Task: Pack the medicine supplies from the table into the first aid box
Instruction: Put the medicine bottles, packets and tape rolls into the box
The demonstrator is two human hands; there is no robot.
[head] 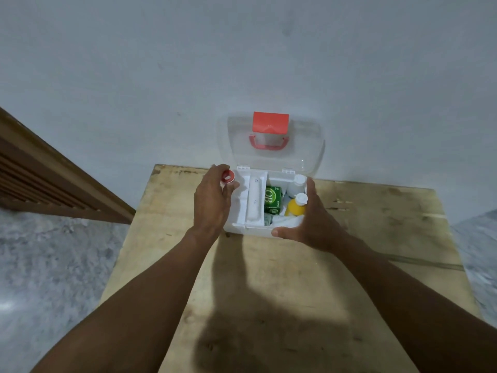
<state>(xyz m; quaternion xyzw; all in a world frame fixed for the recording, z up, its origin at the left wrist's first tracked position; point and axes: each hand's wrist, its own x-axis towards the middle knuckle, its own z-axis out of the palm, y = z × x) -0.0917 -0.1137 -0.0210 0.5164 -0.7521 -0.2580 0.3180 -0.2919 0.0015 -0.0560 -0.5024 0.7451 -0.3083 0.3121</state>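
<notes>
The box (243, 229) sits open at centre frame on the desk (376, 224), its clear lid (309, 146) leaning back toward the wall so the inside is free; the left hand (212, 201) pinches a small red-and-white tape roll (228, 176) over the box's left edge, probably to drop it in; the right hand (313, 220) cups the right wall, fingers spread, likely steadying it; a green carton (273, 199) and an orange bottle (295, 205) already lie inside.

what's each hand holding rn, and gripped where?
Left hand: small red-and-white tape roll, pinched at its rim by the fingertips. Right hand: steadies the white plastic first aid box at its front-right corner.
</notes>
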